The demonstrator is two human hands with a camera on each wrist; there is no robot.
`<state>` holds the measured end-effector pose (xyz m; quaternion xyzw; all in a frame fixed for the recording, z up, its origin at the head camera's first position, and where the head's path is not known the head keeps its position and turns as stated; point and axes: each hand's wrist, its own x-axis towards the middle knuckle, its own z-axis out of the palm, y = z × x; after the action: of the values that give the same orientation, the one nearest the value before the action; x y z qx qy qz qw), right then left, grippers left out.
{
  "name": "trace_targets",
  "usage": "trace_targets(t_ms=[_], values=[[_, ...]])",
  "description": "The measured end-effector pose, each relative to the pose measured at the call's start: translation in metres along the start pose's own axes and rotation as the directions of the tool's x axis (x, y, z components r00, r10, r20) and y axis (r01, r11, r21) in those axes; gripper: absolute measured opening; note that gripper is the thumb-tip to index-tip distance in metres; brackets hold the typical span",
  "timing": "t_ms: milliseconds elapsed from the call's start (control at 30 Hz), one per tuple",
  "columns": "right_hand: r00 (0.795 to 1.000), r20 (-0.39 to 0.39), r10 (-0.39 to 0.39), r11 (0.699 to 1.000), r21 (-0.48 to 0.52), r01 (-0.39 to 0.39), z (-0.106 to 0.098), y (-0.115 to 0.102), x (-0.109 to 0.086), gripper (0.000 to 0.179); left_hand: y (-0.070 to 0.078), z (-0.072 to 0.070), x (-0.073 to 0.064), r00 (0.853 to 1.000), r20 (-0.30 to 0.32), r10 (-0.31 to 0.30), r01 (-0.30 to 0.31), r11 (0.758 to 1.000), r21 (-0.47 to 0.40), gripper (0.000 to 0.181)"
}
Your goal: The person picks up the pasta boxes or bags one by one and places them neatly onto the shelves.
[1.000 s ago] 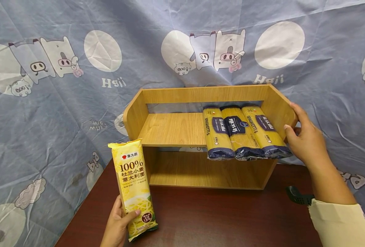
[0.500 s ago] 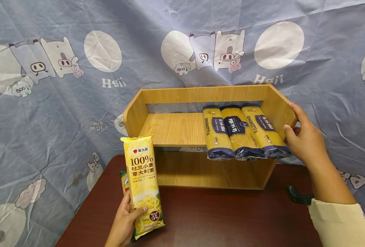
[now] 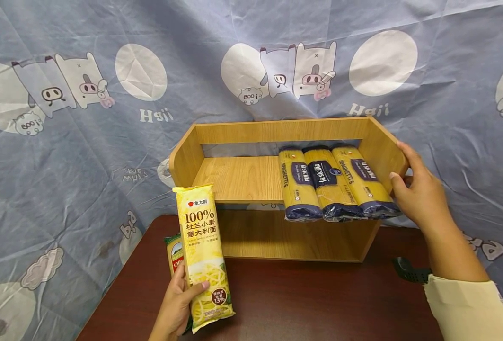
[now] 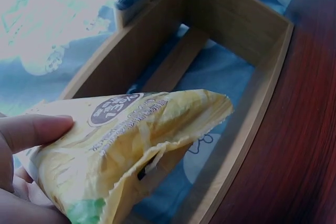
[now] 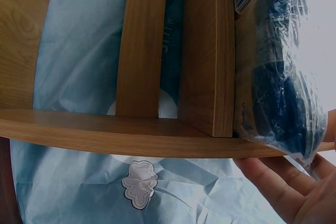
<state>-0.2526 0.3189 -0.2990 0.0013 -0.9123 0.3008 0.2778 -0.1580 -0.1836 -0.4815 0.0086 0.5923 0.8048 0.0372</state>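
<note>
My left hand (image 3: 175,300) grips a yellow packet of spaghetti (image 3: 202,237) by its lower part, thumb across the front. The packet is held tilted before the left end of a two-level wooden shelf (image 3: 240,177). In the left wrist view the crimped end of this packet (image 4: 152,140) points towards the shelf. A green-edged pasta packet (image 3: 174,250) lies partly hidden behind it. My right hand (image 3: 423,194) holds the shelf's right side panel, thumb inside and fingers outside. Close to that thumb lies a blue-ended spaghetti pack (image 3: 364,182).
Two more such packs, one in the middle (image 3: 330,182) and one to its left (image 3: 298,184), lie side by side on the upper board, their ends jutting over its front edge. A black curved object (image 3: 409,271) is at the right wrist. A patterned cloth (image 3: 106,142) hangs behind.
My left hand has carried the yellow spaghetti packet to the right and slightly up, uncovering part of the green-edged packet behind. The right hand keeps its hold on the shelf.
</note>
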Motion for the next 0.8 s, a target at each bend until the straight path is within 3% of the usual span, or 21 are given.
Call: trace_targets(t_ms=[200,567,800], values=[[1.0,-0.001,-0.004,1.0,0.001,0.004,0.0,0.0,0.001,0.069,0.003,0.005,0.001,0.999,0.038,0.007,-0.006,1.0,-0.017,0.079],[1.0,0.006,0.002,1.0,-0.009,-0.002,0.0,0.001,0.0,0.069,0.012,0.012,0.004,0.984,0.177,0.027,-0.025,1.0,-0.015,0.073],[1.0,0.01,0.008,1.0,-0.007,-0.008,0.0,0.0,0.0,0.069,0.018,0.018,0.006,0.977,0.208,0.034,-0.029,0.999,-0.029,0.072]])
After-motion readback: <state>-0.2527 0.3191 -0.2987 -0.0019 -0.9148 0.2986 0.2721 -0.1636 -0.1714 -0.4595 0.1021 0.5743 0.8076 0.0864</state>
